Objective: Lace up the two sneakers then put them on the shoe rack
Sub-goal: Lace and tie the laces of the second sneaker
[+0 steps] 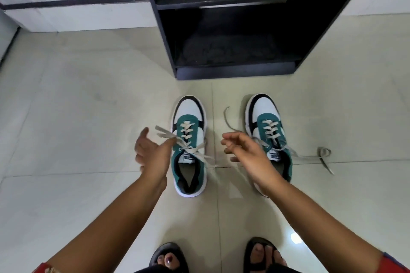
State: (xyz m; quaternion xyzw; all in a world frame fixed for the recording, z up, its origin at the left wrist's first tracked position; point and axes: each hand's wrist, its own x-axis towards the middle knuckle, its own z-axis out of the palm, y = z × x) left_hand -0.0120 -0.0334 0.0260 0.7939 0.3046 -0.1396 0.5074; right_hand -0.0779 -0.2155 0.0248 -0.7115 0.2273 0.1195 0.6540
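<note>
Teal-and-white pair: left sneaker (189, 146) and right sneaker (269, 137) stand side by side on the tiled floor (66, 117), toes toward the black shoe rack (233, 29), near it but not on it.
Laces: threaded through the eyelets on both, ends untied; the right sneaker's lace ends (321, 155) trail over the floor.
Left hand (150, 153): fingers spread apart, clamped on nothing, just beside the left sneaker's loose lace ends (164, 132).
Right hand (246, 153): fingers loosely curled; whether it pinches a lace I cannot tell.
Key relation: each sneaker's long axis runs straight ahead from the person; the left sneaker lies between the hands, its lace ends nearest the left hand.
Step, judged: tying the left sneaker.
</note>
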